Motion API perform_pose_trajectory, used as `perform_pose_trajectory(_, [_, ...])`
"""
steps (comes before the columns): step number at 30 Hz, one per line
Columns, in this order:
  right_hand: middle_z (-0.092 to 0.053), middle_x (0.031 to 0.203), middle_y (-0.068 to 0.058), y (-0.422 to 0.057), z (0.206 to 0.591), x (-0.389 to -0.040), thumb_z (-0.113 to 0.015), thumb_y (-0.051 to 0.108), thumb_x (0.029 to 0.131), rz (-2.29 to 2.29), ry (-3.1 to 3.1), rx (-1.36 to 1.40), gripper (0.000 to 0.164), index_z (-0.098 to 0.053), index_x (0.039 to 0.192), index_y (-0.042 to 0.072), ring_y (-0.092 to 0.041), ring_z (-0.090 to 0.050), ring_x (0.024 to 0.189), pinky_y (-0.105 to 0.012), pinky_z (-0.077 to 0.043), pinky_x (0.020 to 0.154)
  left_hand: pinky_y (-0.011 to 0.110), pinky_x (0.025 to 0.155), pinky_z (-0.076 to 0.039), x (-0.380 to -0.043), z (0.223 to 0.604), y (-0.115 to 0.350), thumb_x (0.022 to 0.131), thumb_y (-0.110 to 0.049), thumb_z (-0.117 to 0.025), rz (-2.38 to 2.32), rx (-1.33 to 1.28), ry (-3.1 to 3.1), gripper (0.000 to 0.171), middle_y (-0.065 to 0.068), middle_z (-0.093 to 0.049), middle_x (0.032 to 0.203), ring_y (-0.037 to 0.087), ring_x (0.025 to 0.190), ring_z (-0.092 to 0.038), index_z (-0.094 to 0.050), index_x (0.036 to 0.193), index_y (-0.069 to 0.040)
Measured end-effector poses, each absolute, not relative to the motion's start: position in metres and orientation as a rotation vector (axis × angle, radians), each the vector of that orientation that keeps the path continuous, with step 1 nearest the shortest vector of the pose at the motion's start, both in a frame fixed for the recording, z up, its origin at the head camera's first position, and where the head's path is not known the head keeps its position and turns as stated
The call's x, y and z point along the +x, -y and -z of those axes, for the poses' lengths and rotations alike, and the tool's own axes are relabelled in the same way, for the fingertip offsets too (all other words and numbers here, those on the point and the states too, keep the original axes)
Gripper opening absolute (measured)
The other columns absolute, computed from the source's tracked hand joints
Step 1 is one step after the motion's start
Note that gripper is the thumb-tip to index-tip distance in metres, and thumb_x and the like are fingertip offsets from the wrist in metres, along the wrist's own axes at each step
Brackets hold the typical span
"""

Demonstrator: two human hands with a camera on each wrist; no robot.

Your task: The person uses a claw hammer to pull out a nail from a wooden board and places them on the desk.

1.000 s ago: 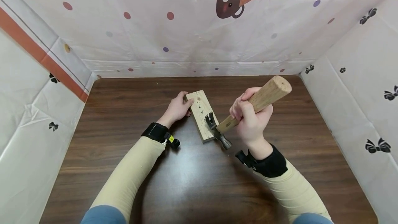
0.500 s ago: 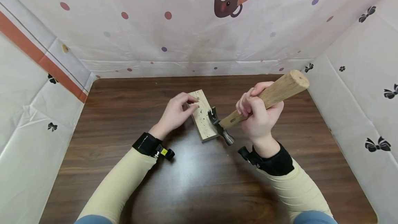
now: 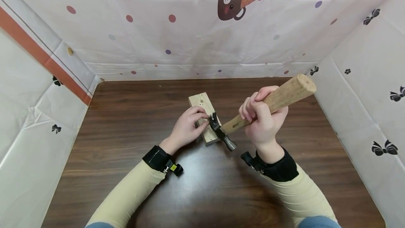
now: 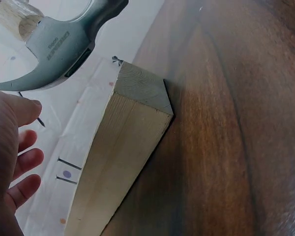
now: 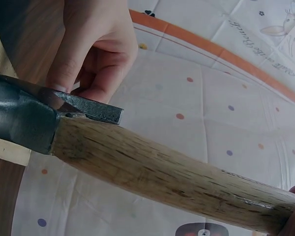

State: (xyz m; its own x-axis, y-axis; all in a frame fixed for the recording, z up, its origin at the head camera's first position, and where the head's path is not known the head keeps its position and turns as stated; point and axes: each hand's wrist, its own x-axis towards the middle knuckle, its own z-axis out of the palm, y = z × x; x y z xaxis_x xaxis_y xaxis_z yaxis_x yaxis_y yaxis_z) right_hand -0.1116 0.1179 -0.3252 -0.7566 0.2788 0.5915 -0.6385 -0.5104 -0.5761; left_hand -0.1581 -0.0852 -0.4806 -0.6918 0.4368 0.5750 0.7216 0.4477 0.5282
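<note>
Before a spotted wall sheet (image 3: 142, 38), a person works across a brown surface (image 3: 205, 192). A hammer (image 3: 233, 125) tilts over a pale wooden block (image 3: 203, 101) lying flat there. The right grip (image 3: 264, 119) is wrapped round the handle (image 3: 286, 94); the left grip (image 3: 187, 126), above the block and beside the claw (image 3: 213, 120), appears to pinch a nail (image 4: 41, 122), its point clear of the wood. Whether the claw catches that nail too is hidden.

The work looks part-done: two more nails (image 4: 69, 163) stand up from the block, not flush, and all three seem left to deal with. Only the left wrist camera shows the nails plainly; from the head I cannot make them out. That higher view alone takes in the whole right grip, a sliver in the right wrist picture.
</note>
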Motion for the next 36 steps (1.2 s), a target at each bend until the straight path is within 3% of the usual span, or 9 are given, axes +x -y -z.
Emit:
perform_pose_trajectory(14, [-0.029,0.052,-0.004,-0.112,0.322,-0.109,-0.041,-0.014,0.083,-2.283,1.099,0.615,0.009,-0.04,0.083,-0.005,-0.014,-0.021,0.039,-0.031,-0.025,0.038,0.04,0.092,-0.056,-0.155,0.478,0.09,0.091,-0.001,-0.084,1.177,-0.949,2.253,0.011,0.008,-0.075,0.105,0.026,0.103,-0.069,-0.081,0.1,-0.005])
perform_pose_trajectory(25, [-0.03,0.052,-0.004,-0.107,0.328,-0.107,-0.042,-0.014,0.083,-2.315,1.136,0.651,0.009,-0.042,0.083,-0.004,-0.015,-0.023,0.039,-0.032,-0.026,0.038,0.036,0.085,-0.056,-0.151,0.473,0.106,0.092,-0.001,-0.083,1.186,-0.92,2.224,0.011,0.0,-0.077,0.098,0.019,0.095,-0.07,-0.083,0.099,-0.009])
perform_pose_trajectory(32, [-0.029,0.053,-0.003,-0.104,0.327,-0.107,-0.042,-0.012,0.084,-2.362,1.145,0.648,0.011,-0.043,0.083,-0.002,-0.015,-0.021,0.039,-0.033,-0.024,0.037,0.035,0.069,-0.057,-0.15,0.471,0.123,0.092,-0.002,-0.084,1.205,-0.62,2.32,0.008,0.005,-0.078,0.095,0.018,0.081,-0.07,-0.083,0.1,-0.004])
perform_pose_trajectory(36, [-0.029,0.052,-0.003,-0.103,0.326,-0.107,-0.042,-0.013,0.084,-2.338,1.14,0.651,0.01,-0.043,0.083,-0.003,-0.015,-0.022,0.039,-0.032,-0.025,0.037,0.036,0.067,-0.056,-0.149,0.475,0.148,0.094,-0.006,-0.083,1.198,-0.402,2.492,0.008,0.006,-0.079,0.092,0.017,0.074,-0.07,-0.084,0.101,-0.003])
